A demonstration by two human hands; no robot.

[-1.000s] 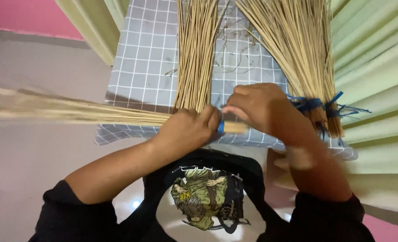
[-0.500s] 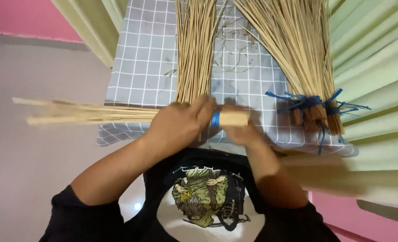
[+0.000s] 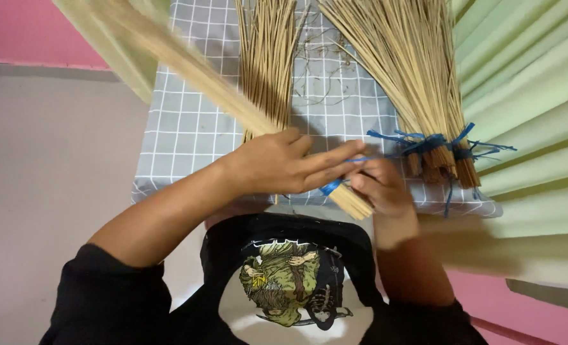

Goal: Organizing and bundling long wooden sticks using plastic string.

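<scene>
From the head view, looking down past a black printed shirt (image 3: 290, 281), the left hand (image 3: 277, 163) lies flat with its fingers stretched out to the right, pressing on top of a bundle of thin straw-coloured sticks (image 3: 188, 67) rather than closing round it. That bundle slants from the upper left, where it blurs, down to its cut butt end near the front edge of the counter (image 3: 188, 134), which wears a grey cloth with a white grid. A blue tie (image 3: 330, 186) wraps the bundle just short of that end, right under the left fingertips. The right hand (image 3: 380, 185) is curled beside the butt end, its fingers pinching a strand of the blue tie; how tightly it grips is hard to tell. Behind the hands, a loose bunch of sticks (image 3: 268, 57) lies straight up the cloth. To the right, more bundles (image 3: 412, 70), already bound with blue ties (image 3: 434, 144), fan away toward the top. Pale green folds of curtain (image 3: 533, 96) hang at the right, and a pink wall (image 3: 22, 29) shows at upper left.
</scene>
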